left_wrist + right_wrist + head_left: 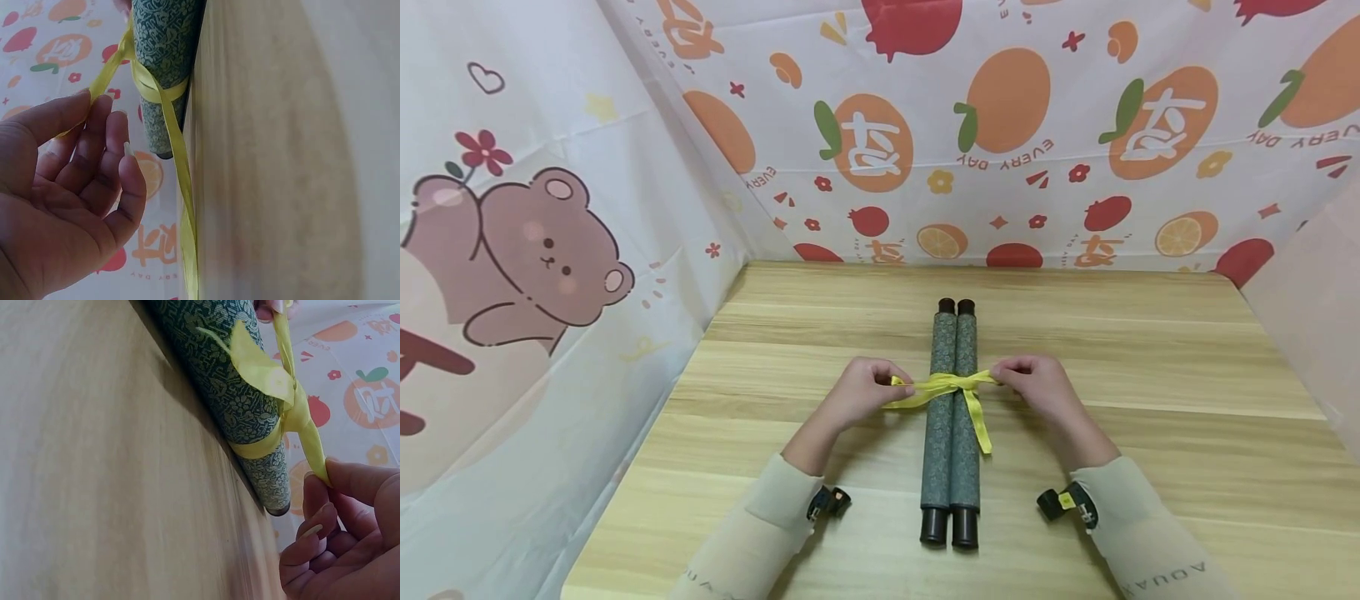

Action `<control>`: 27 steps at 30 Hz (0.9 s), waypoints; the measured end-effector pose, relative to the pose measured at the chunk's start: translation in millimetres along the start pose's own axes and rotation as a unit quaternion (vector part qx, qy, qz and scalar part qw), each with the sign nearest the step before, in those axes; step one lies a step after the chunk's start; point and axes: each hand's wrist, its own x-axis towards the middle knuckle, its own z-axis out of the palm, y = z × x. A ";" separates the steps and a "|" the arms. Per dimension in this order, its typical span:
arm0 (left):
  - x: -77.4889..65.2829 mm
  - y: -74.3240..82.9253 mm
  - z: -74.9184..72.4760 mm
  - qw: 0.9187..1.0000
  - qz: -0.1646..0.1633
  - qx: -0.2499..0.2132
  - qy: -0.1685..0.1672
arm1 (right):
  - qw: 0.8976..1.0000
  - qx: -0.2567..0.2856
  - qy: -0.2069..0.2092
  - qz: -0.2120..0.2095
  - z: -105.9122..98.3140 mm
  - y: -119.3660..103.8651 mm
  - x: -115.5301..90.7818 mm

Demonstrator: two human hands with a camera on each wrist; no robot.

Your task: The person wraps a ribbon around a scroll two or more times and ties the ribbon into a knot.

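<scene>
Two rolled scrolls (939, 450) covered in green patterned cloth, with dark end knobs, lie side by side on the table. A yellow ribbon (976, 417) goes round their middle and is knotted on top. My left hand (871, 387) pinches one part of the ribbon between thumb and forefinger, left of the scrolls. On the other side my right hand (1037, 385) pinches another part by thumb and fingertip. Both parts stretch out sideways from the knot. One loose tail hangs down over the right scroll; another droops below my left hand, seen long in the left wrist view.
Under everything is a wood-grain table (775, 333). Behind it hangs a white cloth (925, 200) printed with fruit, and a bear-printed cloth (647, 250) borders the left side. Small dark cameras (829, 503) are strapped to both wrists.
</scene>
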 end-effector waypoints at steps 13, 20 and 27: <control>-1.6 -1.2 -8.2 1.000 -0.012 0.008 0.001 | 1.000 -0.025 0.007 -0.009 -7.2 3.3 -2.1; 0.8 -2.0 -9.5 1.000 -0.028 0.004 0.006 | 0.999 -0.047 0.015 -0.012 -9.2 8.2 -0.7; 1.3 -0.2 -9.8 1.000 -0.027 0.013 0.005 | 0.998 -0.058 0.022 -0.015 -12.2 14.2 0.2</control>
